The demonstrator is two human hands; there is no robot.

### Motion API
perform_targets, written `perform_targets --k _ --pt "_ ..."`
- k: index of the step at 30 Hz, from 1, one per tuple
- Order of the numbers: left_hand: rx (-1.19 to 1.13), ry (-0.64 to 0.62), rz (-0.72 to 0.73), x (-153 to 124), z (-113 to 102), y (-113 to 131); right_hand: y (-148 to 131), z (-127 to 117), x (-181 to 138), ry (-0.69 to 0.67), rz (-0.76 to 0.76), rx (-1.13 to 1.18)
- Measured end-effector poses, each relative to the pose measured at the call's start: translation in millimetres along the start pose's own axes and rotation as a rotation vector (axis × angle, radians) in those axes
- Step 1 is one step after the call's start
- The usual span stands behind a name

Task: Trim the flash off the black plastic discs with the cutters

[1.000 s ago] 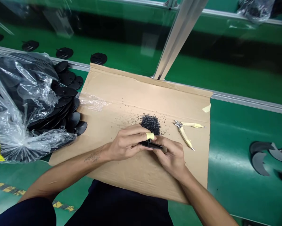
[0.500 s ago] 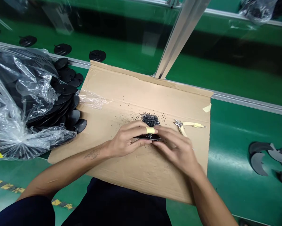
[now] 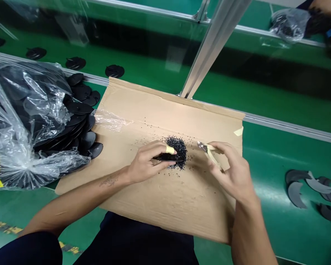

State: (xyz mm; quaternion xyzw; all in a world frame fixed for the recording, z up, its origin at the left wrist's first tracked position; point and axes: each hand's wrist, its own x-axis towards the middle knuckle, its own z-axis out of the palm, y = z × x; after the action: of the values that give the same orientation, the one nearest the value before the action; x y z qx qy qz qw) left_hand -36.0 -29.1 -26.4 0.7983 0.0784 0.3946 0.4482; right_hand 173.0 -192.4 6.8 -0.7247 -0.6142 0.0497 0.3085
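My left hand (image 3: 149,162), with yellow tape round the forefinger, is closed on a flat black plastic disc (image 3: 165,158) held edge-on over a pile of small black trimmings (image 3: 178,147) on a brown cardboard sheet (image 3: 154,195). My right hand (image 3: 232,171) lies to the right on the cardboard, its fingers curling round yellow-handled cutting pliers (image 3: 208,151) whose metal jaws point left towards the pile.
A clear plastic bag (image 3: 21,121) full of black discs, with several spilling out, lies at the left. More discs (image 3: 114,70) sit on the green conveyor behind. A metal post (image 3: 209,48) rises behind the cardboard. Black curved parts (image 3: 306,186) lie at the right.
My right hand has let go of the disc and moved right onto the pliers. The left hand kept the disc and shifted slightly up over the trimmings pile.
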Motion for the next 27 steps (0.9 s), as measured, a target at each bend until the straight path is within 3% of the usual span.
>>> perform_targets --k 3,7,16,27 --pt "-0.008 -0.013 0.013 -0.8 0.0 -0.1 -18.9 8.8 2.4 -0.002 -0.067 0.167" --pt "-0.027 -0.027 0.021 -0.3 0.0 0.5 -26.4 15.7 -0.2 -0.008 -0.11 0.228" --pt "-0.082 -0.048 0.037 -0.6 0.4 0.5 -24.5 20.8 -2.4 0.023 -0.189 0.135" --pt "-0.154 -0.041 -0.059 -4.1 3.0 0.5 -27.5 23.3 -4.9 0.082 -0.237 -0.022"
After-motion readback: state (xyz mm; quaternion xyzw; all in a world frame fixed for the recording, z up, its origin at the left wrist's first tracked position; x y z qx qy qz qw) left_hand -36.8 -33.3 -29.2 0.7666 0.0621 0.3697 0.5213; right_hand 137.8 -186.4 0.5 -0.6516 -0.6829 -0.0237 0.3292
